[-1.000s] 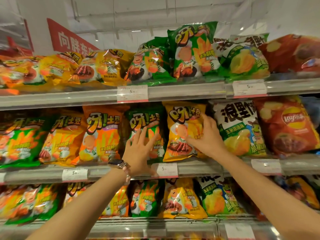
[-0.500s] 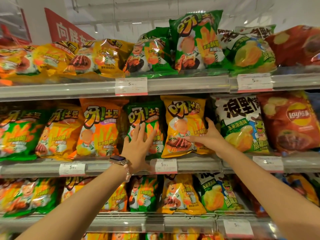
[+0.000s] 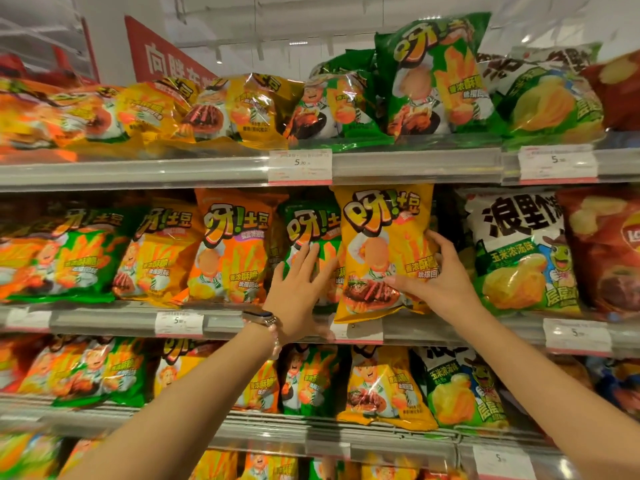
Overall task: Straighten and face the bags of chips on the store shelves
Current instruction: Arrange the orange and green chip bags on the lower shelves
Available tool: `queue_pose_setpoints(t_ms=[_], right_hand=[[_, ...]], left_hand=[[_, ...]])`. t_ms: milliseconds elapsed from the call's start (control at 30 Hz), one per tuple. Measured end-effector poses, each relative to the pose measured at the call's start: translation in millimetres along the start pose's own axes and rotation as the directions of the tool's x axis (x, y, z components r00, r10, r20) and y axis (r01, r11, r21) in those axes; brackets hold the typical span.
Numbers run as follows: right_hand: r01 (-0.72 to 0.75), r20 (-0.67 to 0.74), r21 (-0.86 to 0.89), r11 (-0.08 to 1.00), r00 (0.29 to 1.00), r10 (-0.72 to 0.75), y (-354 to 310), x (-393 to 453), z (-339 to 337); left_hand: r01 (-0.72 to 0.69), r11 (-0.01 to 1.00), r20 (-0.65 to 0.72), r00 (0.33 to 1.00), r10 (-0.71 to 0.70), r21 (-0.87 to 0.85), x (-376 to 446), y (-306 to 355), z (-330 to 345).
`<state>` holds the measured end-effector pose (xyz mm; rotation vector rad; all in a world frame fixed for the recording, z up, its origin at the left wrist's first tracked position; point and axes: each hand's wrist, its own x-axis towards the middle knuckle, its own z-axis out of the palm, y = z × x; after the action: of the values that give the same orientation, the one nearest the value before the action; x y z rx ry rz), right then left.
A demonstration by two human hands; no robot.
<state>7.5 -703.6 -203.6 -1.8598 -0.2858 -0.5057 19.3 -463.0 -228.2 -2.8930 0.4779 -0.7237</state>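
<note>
While gripping the yellow bag [image 3: 384,251] on the middle shelf [image 3: 104,318], right hand [image 3: 438,277] curled round its right edge, thumb across the lower front, fingers wrapped behind. Bag upright, facing out, bottom edge hanging just over the shelf lip and covering part of a price tag [image 3: 358,332]. Top edge nearly touching the underside of the upper shelf [image 3: 138,171] (almost no headroom there). Left hand [image 3: 299,289] flat with straight fingers, holding nothing, pressed on the front of the green bag [image 3: 308,230] just left of the yellow one; the yellow bag's left edge overlapping the green bag's right side. Watch [image 3: 259,318] on the left wrist, in front of the shelf lip. Orange bag [image 3: 235,247] touching the green bag's left side, upright. Right of the yellow bag a dark narrow gap, then a white-and-green bag [image 3: 519,251], then a red bag [image 3: 602,254] cut by the frame edge. Upper shelf bags leaning and tumbled, one tall green bag [image 3: 433,77] standing above the rest. Lower shelf [image 3: 277,431] packed tight, bags side by side. Open aisle room only in front of the shelves, where both forearms reach in from below.
</note>
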Motion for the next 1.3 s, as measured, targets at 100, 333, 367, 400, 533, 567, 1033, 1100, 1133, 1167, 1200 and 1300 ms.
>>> queue_pose_setpoints(t_ms=[100, 333, 367, 400, 533, 567, 1033, 1100, 1133, 1167, 1200, 1300], right_hand=[[0.024, -0.012, -0.010, 1.000, 1.000, -0.024, -9.8, -8.7, 11.1], [0.031, -0.043, -0.110, 0.993, 0.998, -0.035, -32.4, -19.9, 51.2], [0.032, -0.051, -0.113, 0.993, 0.998, -0.038, -35.6, -21.2, 57.3], [0.033, -0.061, -0.118, 0.992, 0.997, -0.041, -38.2, -22.3, 63.3], [0.015, -0.110, -0.148, 0.989, 0.993, -0.031, -49.4, -28.0, 81.5], [0.013, -0.118, -0.156, 0.988, 0.993, -0.031, -52.1, -28.9, 85.4], [-0.019, -0.230, -0.316, 0.949, 0.972, -0.057, -77.6, -43.6, 119.8], [-0.030, -0.229, -0.338, 0.941, 0.972, -0.051, -83.4, -45.0, 129.9], [-0.036, -0.228, -0.344, 0.938, 0.973, -0.046, -86.2, -45.2, 136.5], [-0.041, -0.227, -0.346, 0.937, 0.973, -0.041, -88.5, -45.1, 143.8], [-0.043, -0.223, -0.349, 0.936, 0.974, -0.038, -90.9, -44.8, 152.3], [-0.048, -0.223, -0.364, 0.930, 0.974, -0.037, -96.2, -40.5, 181.6]], left_hand=[[-0.062, 0.998, -0.133, 0.989, 0.058, -0.027, -15.8, -17.9, 10.1], [0.162, 0.964, -0.532, 0.808, -0.253, -0.213, -29.1, -81.9, -3.7], [0.227, 0.942, -0.517, 0.792, -0.326, -0.246, -29.7, -91.6, -6.5], [0.293, 0.911, -0.467, 0.787, -0.403, -0.292, -30.6, -100.6, -9.5], [0.432, 0.773, -0.154, 0.820, -0.551, -0.465, -28.4, -129.8, -8.3], [0.417, 0.756, -0.119, 0.833, -0.540, -0.505, -27.0, -134.7, -7.3], [0.183, 0.727, -0.245, 0.864, -0.441, -0.662, -29.4, -169.5, -29.7], [0.182, 0.745, -0.236, 0.877, -0.417, -0.642, -38.1, -182.7, -36.7], [0.175, 0.751, -0.243, 0.879, -0.411, -0.637, -44.4, -190.1, -39.6], [0.160, 0.757, -0.258, 0.879, -0.402, -0.634, -51.2, -197.8, -42.0], [0.143, 0.761, -0.271, 0.880, -0.391, -0.633, -58.2, -206.3, -44.0], [0.145, 0.766, -0.265, 0.884, -0.385, -0.627, -77.6, -231.5, -47.4]])
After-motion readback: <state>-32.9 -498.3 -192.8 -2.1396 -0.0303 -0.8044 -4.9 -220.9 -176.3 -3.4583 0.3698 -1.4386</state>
